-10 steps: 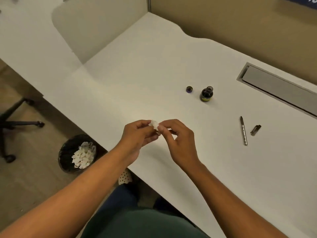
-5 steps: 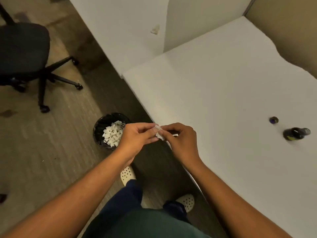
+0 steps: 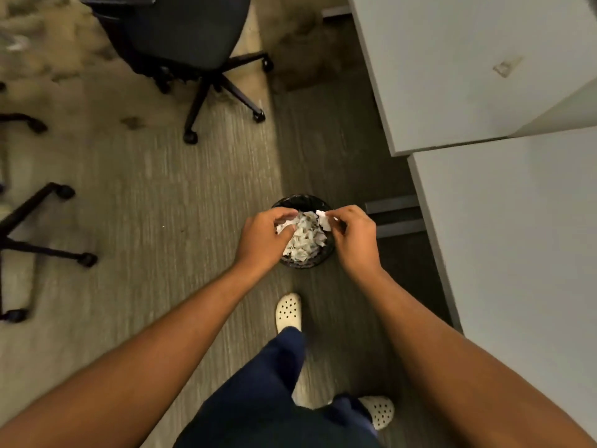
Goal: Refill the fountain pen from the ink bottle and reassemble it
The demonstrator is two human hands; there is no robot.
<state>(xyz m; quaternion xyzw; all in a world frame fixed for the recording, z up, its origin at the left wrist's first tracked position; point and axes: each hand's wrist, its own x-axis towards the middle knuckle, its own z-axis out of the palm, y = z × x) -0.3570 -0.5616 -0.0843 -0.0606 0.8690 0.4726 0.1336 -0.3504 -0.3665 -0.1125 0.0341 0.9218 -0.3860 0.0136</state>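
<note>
Both hands [image 3: 261, 236] [image 3: 355, 236] pinching white paper scraps [image 3: 324, 219], over paper-filled black bin [image 3: 303, 263]

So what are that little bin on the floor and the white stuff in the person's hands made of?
The bin looks like black plastic or a glossy liner: its rim shines, but blur leaves that open. The white scraps held by the right hand and left hand look like matte, crumpled paper or tissue, like the heap inside.
</note>
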